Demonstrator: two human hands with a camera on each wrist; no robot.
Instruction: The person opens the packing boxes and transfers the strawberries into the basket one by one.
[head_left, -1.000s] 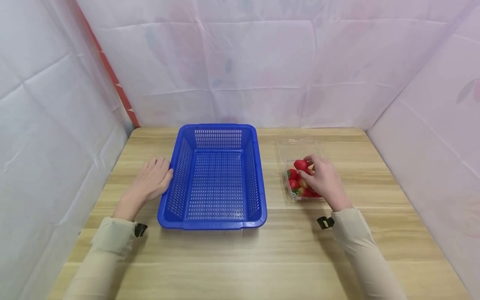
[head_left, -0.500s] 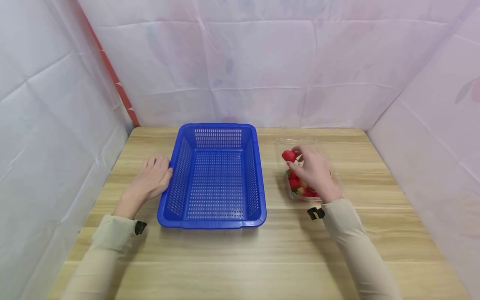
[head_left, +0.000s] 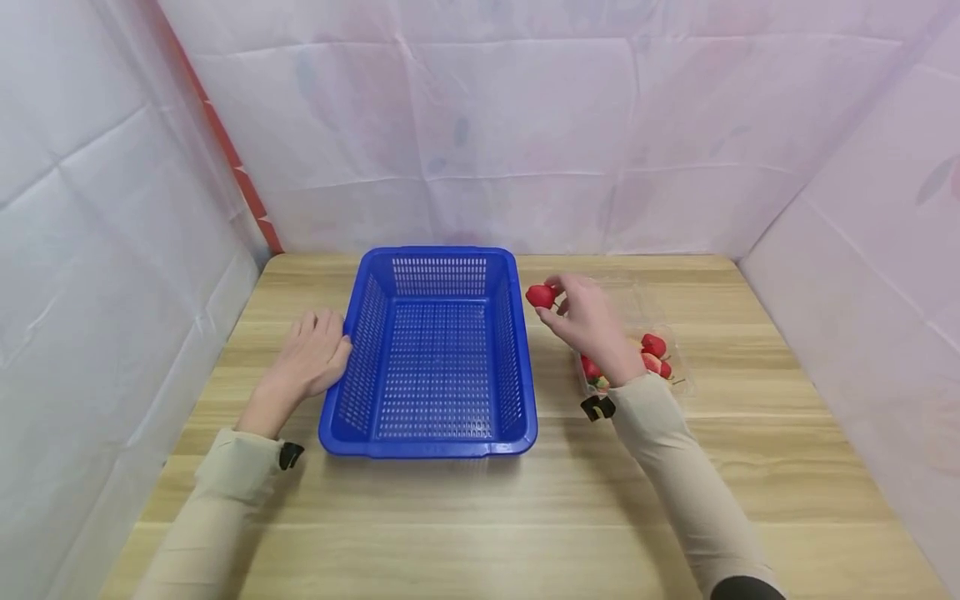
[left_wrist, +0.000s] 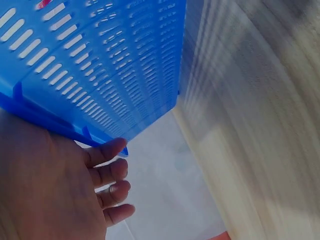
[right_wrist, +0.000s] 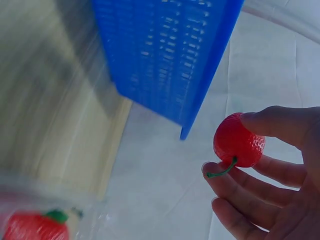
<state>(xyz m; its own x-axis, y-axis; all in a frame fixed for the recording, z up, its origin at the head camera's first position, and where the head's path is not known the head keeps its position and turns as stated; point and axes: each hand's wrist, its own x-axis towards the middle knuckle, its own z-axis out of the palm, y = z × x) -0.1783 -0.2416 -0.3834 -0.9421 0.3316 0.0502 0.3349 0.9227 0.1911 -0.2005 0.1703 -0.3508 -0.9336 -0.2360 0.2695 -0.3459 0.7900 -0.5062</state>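
Observation:
A bumpy red lychee with a thin green stem is pinched between the thumb and fingers of my right hand. That hand is raised just right of the far right side of the blue plastic basket. My left hand holds the basket's left rim, its thumb over the edge; in the left wrist view, the other fingers lie along the outside below the rim. Inside, the basket shows only its slotted floor. Partly hidden beneath my right wrist is a clear plastic box with red fruits in it.
Several fruits, among them strawberries, sit in the clear box, whose transparent lid lies folded back behind it. Pale fabric walls enclose the wooden table at the back and both sides.
My right hand has lifted the lychee out of the clear box and carried it left and away from me, towards the basket. The left hand has stayed at the basket's rim.

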